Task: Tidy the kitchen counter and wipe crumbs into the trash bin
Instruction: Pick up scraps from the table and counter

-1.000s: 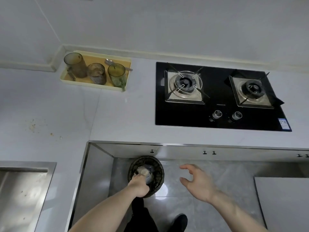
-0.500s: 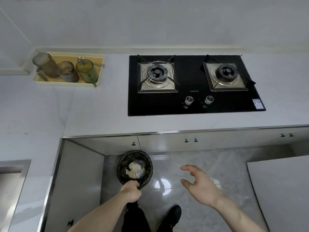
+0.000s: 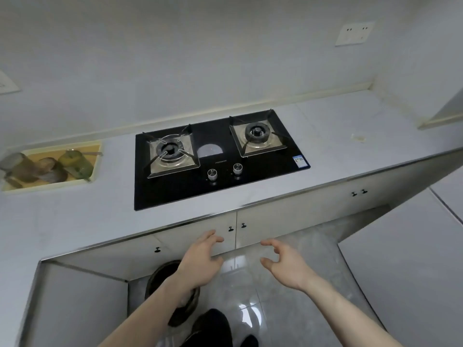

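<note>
Grey desk (image 3: 325,151) looks wiped, cups trayed (image 3: 99,160); both hands (image 3: 200,261) (image 3: 285,266) hang loose, empty, above the bin (image 3: 160,276).

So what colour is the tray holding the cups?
Pale yellow rim, orange-tan inside; the tray shows in the head view.
</note>
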Tool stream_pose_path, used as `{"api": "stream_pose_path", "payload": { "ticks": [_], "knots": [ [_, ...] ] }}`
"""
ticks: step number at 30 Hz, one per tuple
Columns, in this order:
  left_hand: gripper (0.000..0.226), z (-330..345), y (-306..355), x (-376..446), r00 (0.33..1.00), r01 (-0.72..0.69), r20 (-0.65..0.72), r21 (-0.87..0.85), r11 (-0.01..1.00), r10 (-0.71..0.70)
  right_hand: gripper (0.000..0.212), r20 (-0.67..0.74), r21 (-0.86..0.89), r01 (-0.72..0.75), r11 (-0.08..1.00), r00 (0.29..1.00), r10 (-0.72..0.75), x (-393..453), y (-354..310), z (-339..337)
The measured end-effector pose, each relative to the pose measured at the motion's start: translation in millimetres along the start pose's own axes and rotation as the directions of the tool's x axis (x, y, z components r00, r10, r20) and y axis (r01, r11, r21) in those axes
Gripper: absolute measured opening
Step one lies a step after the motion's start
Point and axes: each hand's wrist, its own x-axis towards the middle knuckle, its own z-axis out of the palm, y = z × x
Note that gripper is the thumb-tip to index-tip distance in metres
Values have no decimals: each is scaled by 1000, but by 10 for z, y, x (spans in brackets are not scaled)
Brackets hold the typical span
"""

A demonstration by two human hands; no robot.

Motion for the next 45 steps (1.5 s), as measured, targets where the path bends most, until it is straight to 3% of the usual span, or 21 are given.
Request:
{"api": "stream_pose_path", "payload": {
  "ticks": [6, 23, 29, 36, 45],
  "knots": [
    [51, -137, 571, 451, 991, -124, -44, 34, 992, 125, 48, -58, 38, 0, 999, 998, 2, 308, 169, -559],
    [54, -470, 1668, 2217, 974, -226, -4, 85, 970, 228, 52, -206, -7, -74, 997, 976, 72, 1566, 742, -2533],
    [52, -592, 1787, 2518, 986, -126, -96, 80, 989, 133, 62, -175, -104, -137, 985, 977, 118, 2221, 1151, -3256],
    [53, -131, 2293, 2805, 978, 10, -210, -35, 999, -17, 82, -106, -232, -207, 951, 977, 187, 3075, 1793, -4321],
    [56, 422, 2669, 2742, 940, 188, -264, -124, 974, -215, 79, -17, -422, -254, 870, 962, 273, 3790, 2280, -4971]
  ]
}}
